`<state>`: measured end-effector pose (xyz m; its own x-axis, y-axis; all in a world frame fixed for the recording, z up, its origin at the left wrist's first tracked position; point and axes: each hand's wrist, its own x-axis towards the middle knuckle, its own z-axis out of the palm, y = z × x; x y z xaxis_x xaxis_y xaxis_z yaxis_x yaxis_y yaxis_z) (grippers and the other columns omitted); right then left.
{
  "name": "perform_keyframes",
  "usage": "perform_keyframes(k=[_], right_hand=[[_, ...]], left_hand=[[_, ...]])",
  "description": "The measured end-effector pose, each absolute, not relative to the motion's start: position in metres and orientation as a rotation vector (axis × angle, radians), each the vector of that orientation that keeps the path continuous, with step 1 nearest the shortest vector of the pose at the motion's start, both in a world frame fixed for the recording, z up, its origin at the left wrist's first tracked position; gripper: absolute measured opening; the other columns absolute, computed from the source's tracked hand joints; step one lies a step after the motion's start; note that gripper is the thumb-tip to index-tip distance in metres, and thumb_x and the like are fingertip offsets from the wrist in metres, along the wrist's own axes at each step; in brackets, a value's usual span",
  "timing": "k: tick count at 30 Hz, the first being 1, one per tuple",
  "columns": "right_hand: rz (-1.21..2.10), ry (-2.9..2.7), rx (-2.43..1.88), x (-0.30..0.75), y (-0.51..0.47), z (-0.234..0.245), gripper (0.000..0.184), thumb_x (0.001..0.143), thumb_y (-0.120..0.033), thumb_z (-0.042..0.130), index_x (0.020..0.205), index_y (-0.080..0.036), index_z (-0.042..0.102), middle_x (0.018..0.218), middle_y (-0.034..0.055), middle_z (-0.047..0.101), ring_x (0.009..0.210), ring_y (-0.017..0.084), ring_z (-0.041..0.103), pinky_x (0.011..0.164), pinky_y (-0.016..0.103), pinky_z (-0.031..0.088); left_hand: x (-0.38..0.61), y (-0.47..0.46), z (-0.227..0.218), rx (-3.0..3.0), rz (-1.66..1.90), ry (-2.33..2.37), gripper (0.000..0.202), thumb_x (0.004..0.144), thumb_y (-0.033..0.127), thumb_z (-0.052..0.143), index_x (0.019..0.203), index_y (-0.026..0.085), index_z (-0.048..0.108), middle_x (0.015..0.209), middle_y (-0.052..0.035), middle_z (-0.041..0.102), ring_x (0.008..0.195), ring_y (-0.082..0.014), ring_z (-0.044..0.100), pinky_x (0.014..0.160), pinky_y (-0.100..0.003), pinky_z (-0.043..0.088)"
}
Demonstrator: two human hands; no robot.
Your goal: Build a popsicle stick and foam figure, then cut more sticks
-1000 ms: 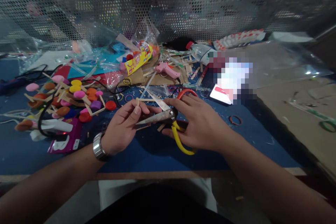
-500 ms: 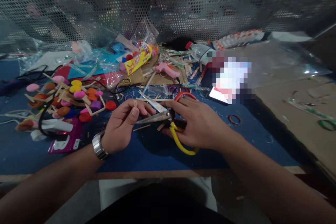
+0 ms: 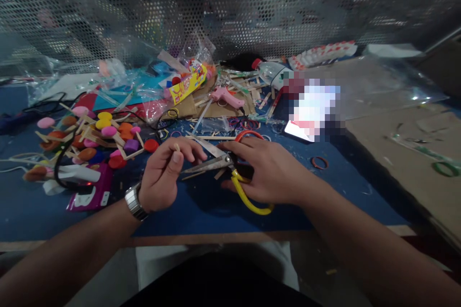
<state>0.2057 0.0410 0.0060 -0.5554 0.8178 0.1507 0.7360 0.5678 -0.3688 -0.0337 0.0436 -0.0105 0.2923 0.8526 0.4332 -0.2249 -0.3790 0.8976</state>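
Note:
My right hand (image 3: 261, 168) grips a pair of scissors (image 3: 214, 160) with one red and one yellow handle. The blades are spread and point left. My left hand (image 3: 167, 170), with a metal watch (image 3: 135, 201) on its wrist, is closed with thumb and forefinger pinching a small pale wooden stick piece (image 3: 176, 147). Its other fingertips are close to the blades, and most of the piece is hidden by the fingers. Beneath the scissors, partly covered by them, a short wooden stick lies on the blue table (image 3: 230, 220).
Left of my hands lie coloured caps joined to sticks (image 3: 108, 134) and a purple power strip (image 3: 95, 187). Behind are a pink glue gun (image 3: 226, 97), a plastic bottle (image 3: 272, 73) and a yellow packet (image 3: 189, 85). To the right are a lit phone (image 3: 306, 115) and cardboard (image 3: 382, 144).
My left hand has shifted slightly left, away from the scissors, with the stick piece still pinched. The scissors stay spread in my right hand. The whole view has moved a little.

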Motion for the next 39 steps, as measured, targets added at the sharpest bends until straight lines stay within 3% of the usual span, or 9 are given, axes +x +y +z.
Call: perform_keyframes(k=[3,9,13,22,35,39], right_hand=[[0.384,-2.483,-1.252,0.206,0.042,0.005,0.070,0.082,-0.059,0.074,0.137,-0.017,0.063,0.101,0.0136,0.074,0.091,0.032,0.071,0.074,0.038,0.051],[0.455,-2.426,-1.194,0.207,0.043,0.006,0.074,0.086,-0.068,0.067,0.138,-0.015,0.061,0.104,0.0145,0.073,0.091,0.030,0.070,0.076,0.038,0.051],[0.575,-2.400,-1.198,0.206,0.043,0.009,0.075,0.089,-0.071,0.060,0.139,-0.015,0.059,0.098,0.0116,0.073,0.085,0.026,0.068,0.072,0.034,0.048],[0.702,-2.408,-1.179,0.204,0.042,0.009,0.059,0.087,-0.067,0.064,0.120,-0.018,0.067,0.070,0.0015,0.062,0.061,0.016,0.055,0.060,0.027,0.035],[0.845,-2.390,-1.144,0.203,0.042,0.014,0.058,0.090,-0.067,0.060,0.116,-0.015,0.067,0.062,-0.0026,0.055,0.053,0.013,0.046,0.057,0.026,0.032],[0.895,-2.402,-1.159,0.203,0.042,0.016,0.058,0.091,-0.067,0.059,0.118,-0.015,0.066,0.062,-0.0019,0.057,0.053,0.014,0.047,0.057,0.027,0.031]], left_hand=[[-0.033,0.045,-0.009,1.400,1.355,0.620,0.025,0.104,0.038,0.056,0.089,0.019,0.064,0.091,-0.0050,0.069,0.073,-0.0145,0.063,0.069,-0.029,0.054],[-0.033,0.049,-0.011,1.361,1.203,0.794,0.032,0.098,0.046,0.066,0.083,0.017,0.066,0.081,-0.0022,0.063,0.071,-0.0131,0.059,0.066,-0.024,0.050],[-0.032,0.047,-0.012,1.525,1.061,0.839,0.037,0.100,0.052,0.060,0.087,0.017,0.066,0.070,0.0005,0.058,0.059,-0.0118,0.052,0.056,-0.025,0.044],[-0.029,0.046,-0.007,1.828,1.058,0.783,0.036,0.103,0.040,0.056,0.076,0.018,0.063,0.068,-0.0009,0.060,0.063,-0.0130,0.056,0.063,-0.025,0.050],[-0.027,0.047,-0.005,1.843,1.076,0.785,0.037,0.101,0.040,0.060,0.071,0.018,0.062,0.064,0.0007,0.056,0.063,-0.0125,0.057,0.063,-0.023,0.052],[-0.027,0.047,-0.005,1.834,1.064,0.812,0.033,0.101,0.042,0.060,0.078,0.019,0.067,0.070,-0.0020,0.062,0.066,-0.0149,0.059,0.065,-0.026,0.053]])
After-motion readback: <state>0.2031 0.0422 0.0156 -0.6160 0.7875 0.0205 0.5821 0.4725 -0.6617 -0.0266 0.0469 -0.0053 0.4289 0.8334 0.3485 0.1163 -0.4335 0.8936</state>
